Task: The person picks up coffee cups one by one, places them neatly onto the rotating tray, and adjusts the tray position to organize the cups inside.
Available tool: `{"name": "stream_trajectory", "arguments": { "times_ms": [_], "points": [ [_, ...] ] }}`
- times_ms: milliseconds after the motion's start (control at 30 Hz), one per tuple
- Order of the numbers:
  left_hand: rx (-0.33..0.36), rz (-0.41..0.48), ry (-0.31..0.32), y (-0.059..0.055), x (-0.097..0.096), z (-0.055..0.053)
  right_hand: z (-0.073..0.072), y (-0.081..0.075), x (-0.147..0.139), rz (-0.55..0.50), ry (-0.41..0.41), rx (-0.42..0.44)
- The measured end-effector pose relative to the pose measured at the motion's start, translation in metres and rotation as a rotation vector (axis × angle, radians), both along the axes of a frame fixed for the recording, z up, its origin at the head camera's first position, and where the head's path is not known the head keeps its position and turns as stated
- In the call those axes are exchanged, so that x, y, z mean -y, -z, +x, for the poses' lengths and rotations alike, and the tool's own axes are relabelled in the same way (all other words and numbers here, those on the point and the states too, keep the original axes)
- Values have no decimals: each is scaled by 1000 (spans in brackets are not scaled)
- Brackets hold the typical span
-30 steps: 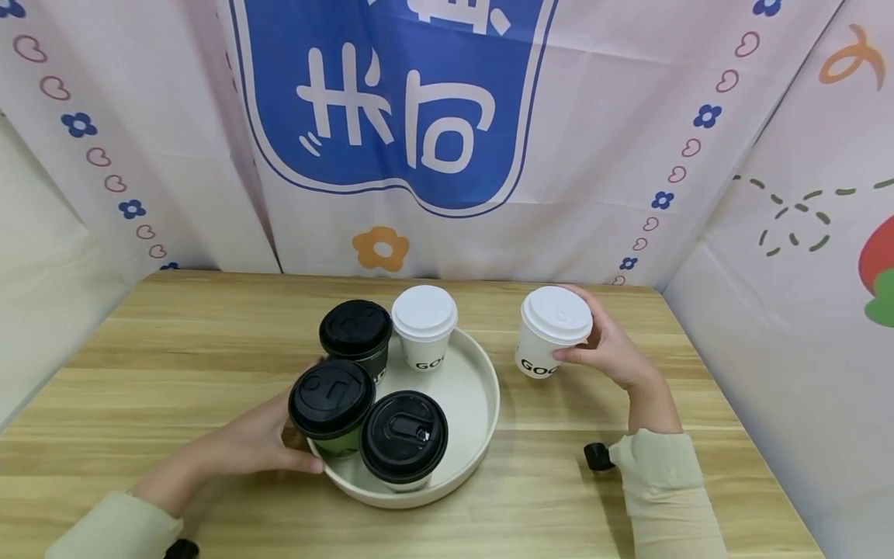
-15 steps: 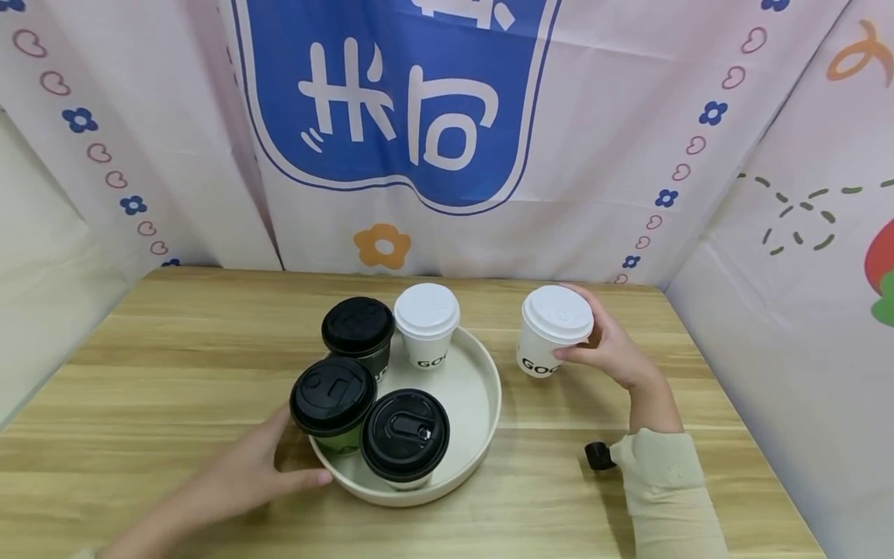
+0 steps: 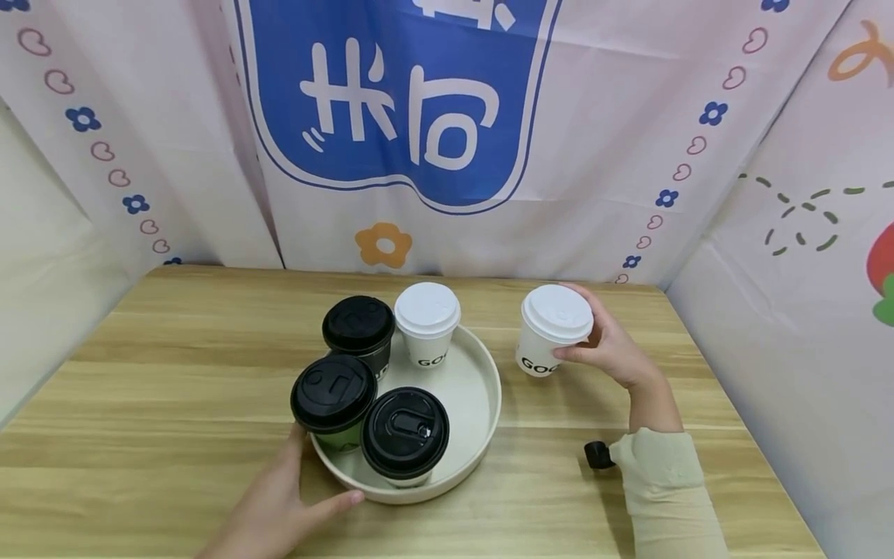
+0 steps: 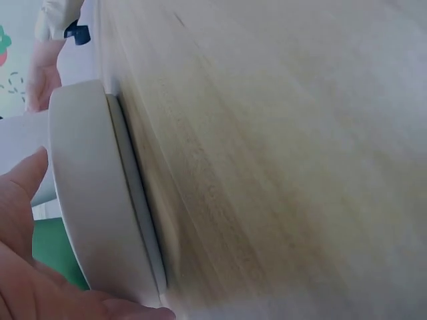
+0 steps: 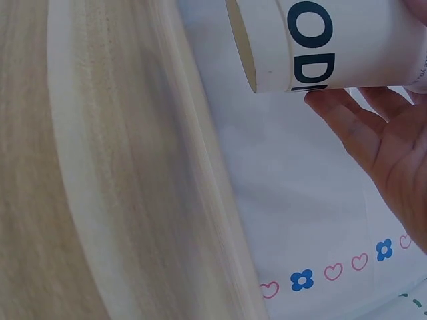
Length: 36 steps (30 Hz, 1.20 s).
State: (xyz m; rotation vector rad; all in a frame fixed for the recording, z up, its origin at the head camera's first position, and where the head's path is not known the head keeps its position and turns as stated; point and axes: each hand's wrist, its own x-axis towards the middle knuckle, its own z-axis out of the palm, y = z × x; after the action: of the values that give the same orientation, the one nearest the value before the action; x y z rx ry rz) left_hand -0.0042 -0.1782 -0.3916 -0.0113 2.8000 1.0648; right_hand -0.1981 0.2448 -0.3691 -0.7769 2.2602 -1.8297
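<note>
My right hand (image 3: 608,353) grips a white paper cup (image 3: 534,345) with a white lid, fingers behind it and thumb in front. In the right wrist view the underside of this paper cup (image 5: 333,47) shows, raised off the table. A round cream tray (image 3: 464,404) carries a white-lidded cup (image 3: 427,322), a black cup (image 3: 358,330), a green cup (image 3: 335,400) with a black lid and another black-lidded cup (image 3: 405,435). At the tray's near left rim lies my left hand (image 3: 282,497), thumb and fingers spread. The left wrist view shows it beside the tray's wall (image 4: 100,193).
The wooden table (image 3: 174,373) runs back to a printed cloth (image 3: 447,241) hanging behind it. White cloth walls stand at both sides. A black wrist piece (image 3: 598,456) shows by the right sleeve (image 3: 663,481).
My left hand has slid from beside the green cup toward the near side of the tray, its thumb moving right along the rim. The right hand and its cup stay in place.
</note>
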Motion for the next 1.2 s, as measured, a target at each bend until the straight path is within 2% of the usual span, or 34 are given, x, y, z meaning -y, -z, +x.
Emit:
{"name": "stream_trajectory", "arguments": {
  "times_ms": [200, 533, 700, 833, 1133, 1200],
  "points": [
    [6, -4, -11, 1, -3, -1, 2, -1, 0, 9, 8, 10],
    [-136, 5, 6, 2, 2, -5, 1, -2, 0, 7, 9, 12],
    [-174, 6, 41, 5, 9, -10, 2, -2, -1, 6, 14, 17],
    [-179, 5, 73, 5, 16, -15, 3, -3, 0, 0, 14, 18],
    [-144, -2, 137, 5, 30, -27, 3, -4, -1, 5, 21, 19],
    [-157, 0, 156, 6, 33, -30, 3, -4, -2, 3, 24, 24]
  ]
}}
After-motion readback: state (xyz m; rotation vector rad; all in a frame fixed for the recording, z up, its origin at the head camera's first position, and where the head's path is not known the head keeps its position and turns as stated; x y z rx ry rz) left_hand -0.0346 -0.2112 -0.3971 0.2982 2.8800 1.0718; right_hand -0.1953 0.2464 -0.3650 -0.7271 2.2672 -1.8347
